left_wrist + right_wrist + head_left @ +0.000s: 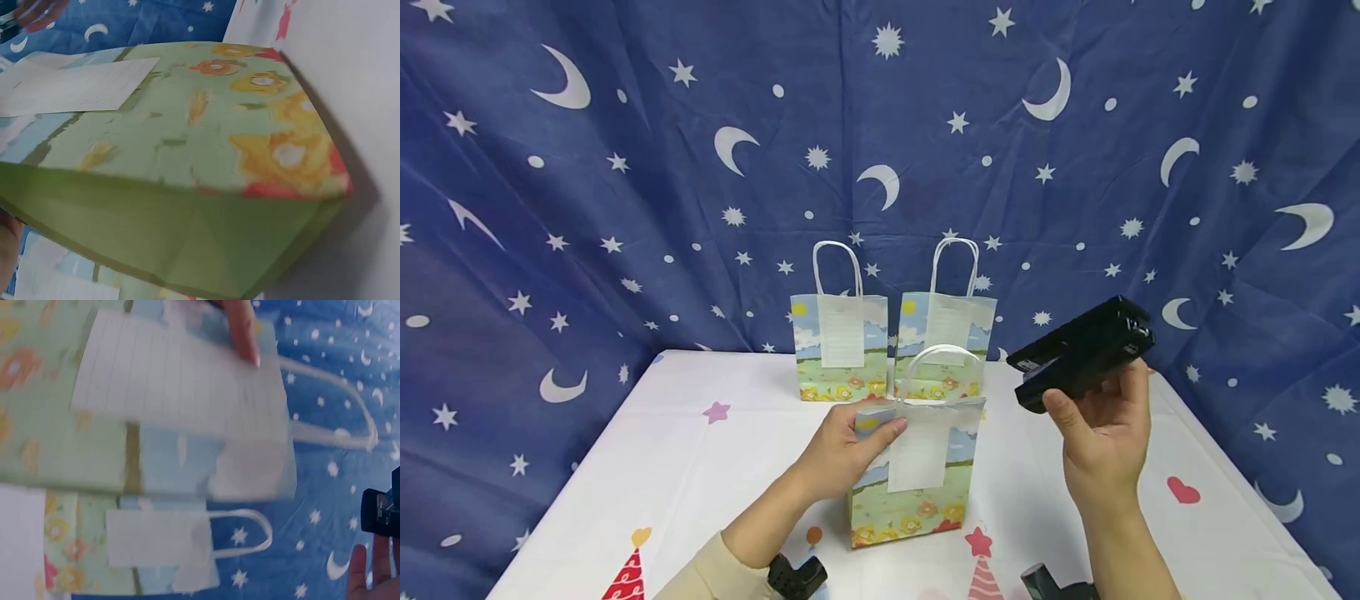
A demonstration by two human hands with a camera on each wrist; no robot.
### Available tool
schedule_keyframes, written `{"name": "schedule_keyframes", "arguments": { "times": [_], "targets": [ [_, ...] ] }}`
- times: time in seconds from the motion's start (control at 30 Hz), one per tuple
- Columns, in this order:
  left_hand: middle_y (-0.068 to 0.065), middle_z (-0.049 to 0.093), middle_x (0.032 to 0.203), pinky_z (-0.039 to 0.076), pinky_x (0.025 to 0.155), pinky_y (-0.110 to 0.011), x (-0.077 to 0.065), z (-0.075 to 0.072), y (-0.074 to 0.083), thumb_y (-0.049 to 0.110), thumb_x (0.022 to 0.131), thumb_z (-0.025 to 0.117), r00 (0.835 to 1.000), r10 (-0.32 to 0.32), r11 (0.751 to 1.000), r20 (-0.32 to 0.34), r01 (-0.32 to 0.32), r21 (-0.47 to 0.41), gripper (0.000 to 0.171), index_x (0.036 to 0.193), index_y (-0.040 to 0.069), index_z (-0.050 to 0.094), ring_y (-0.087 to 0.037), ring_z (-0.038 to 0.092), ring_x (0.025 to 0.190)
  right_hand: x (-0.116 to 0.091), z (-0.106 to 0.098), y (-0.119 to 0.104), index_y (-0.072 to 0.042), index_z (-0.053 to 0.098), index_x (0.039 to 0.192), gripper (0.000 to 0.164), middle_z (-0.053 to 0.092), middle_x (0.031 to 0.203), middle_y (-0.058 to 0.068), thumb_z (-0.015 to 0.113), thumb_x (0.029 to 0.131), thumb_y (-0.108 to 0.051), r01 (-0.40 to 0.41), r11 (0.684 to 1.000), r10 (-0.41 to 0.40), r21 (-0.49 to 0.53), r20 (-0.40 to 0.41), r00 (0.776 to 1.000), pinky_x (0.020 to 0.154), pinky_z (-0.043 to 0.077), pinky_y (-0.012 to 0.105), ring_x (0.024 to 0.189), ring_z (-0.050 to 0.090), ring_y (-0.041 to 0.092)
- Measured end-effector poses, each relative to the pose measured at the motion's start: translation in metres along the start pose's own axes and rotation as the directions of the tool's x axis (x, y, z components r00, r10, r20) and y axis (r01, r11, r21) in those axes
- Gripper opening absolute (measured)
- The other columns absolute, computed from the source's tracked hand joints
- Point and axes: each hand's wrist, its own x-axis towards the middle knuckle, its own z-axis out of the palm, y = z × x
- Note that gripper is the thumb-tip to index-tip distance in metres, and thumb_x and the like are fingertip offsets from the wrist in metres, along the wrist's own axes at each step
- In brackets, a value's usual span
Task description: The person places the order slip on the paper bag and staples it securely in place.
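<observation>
A small paper gift bag [958, 475] with a meadow-and-flower print and a white twisted handle stands near the middle of the table. My left hand [842, 450] grips its upper left edge, thumb on the front. A white lined paper slip [169, 375] lies flat against the bag's front. To the right, raised above the table and apart from the bag, my right hand [1105, 437] holds a black stapler [1082, 350] with its nose pointing left. In the left wrist view the bag's flowered front [181, 131] and green side panel show up close.
Two matching gift bags stand side by side behind, one on the left [808, 350] and one on the right [913, 342], each with a white slip on its front. A white printed cloth [700, 475] covers the table. A blue star-and-moon curtain [647, 167] hangs behind it.
</observation>
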Motion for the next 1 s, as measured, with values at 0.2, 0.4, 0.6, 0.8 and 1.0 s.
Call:
{"name": "schedule_keyframes", "arguments": {
  "times": [0.2, 0.4, 0.6, 0.8, 1.0],
  "targets": [
    [-0.001, 0.075, 0.120, 0.055, 0.097, -0.030, 0.000, -0.018, -0.006, 0.020, 0.106, 0.062, 0.999, 0.028, 0.999, -0.025, -0.027, 0.032, 0.023, 0.126, 0.016, 0.072, -0.012, 0.068, 0.111, 0.003, -0.009, 0.007, -0.004, 0.046, 0.151, 0.055, 0.058, 0.135, 0.011, 0.056, 0.100, 0.011, -0.242, 0.956, 0.223, -0.164, -0.126, 0.967, 0.098, 0.055, 0.021, 0.120, 0.060, 0.021],
    [-0.007, 0.075, 0.117, 0.056, 0.097, -0.030, 0.003, -0.027, -0.010, 0.017, 0.105, 0.061, 1.000, 0.023, 1.000, -0.015, -0.023, -0.009, 0.023, 0.124, 0.012, 0.072, -0.013, 0.070, 0.110, 0.007, -0.023, 0.019, -0.011, 0.042, 0.156, 0.049, 0.054, 0.138, 0.001, 0.053, 0.109, -0.013, -0.507, 0.821, 0.458, -0.261, -0.230, 0.859, 0.101, 0.049, 0.012, 0.125, 0.055, 0.016],
    [-0.011, 0.073, 0.123, 0.058, 0.096, -0.031, 0.005, -0.029, -0.012, 0.014, 0.106, 0.060, 0.999, 0.034, 0.998, 0.015, -0.033, -0.056, 0.026, 0.130, 0.009, 0.069, -0.014, 0.071, 0.112, 0.010, -0.045, 0.033, -0.014, 0.026, 0.165, 0.056, 0.036, 0.160, 0.001, 0.036, 0.112, -0.030, -0.732, 0.618, 0.673, -0.285, -0.289, 0.681, 0.111, 0.038, 0.018, 0.139, 0.040, 0.013],
    [-0.009, 0.072, 0.126, 0.057, 0.098, -0.031, 0.006, -0.030, -0.013, 0.014, 0.106, 0.060, 0.998, 0.060, 0.996, 0.027, -0.058, -0.062, 0.027, 0.131, 0.011, 0.068, -0.014, 0.070, 0.114, 0.011, -0.062, 0.050, -0.010, 0.009, 0.167, 0.064, 0.012, 0.174, 0.010, 0.027, 0.110, -0.033, -0.838, 0.415, 0.796, -0.354, -0.306, 0.523, 0.128, 0.018, 0.045, 0.156, 0.022, 0.026],
    [-0.010, 0.073, 0.125, 0.057, 0.096, -0.031, 0.006, -0.030, -0.012, 0.013, 0.106, 0.060, 0.998, 0.062, 0.996, 0.034, -0.059, -0.062, 0.026, 0.130, 0.009, 0.068, -0.013, 0.070, 0.113, 0.006, -0.075, 0.064, -0.002, 0.012, 0.165, 0.071, 0.021, 0.170, 0.022, 0.031, 0.110, -0.043, -0.835, 0.274, 0.833, -0.477, -0.316, 0.454, 0.124, 0.024, 0.053, 0.154, 0.026, 0.036]
  ]
}}
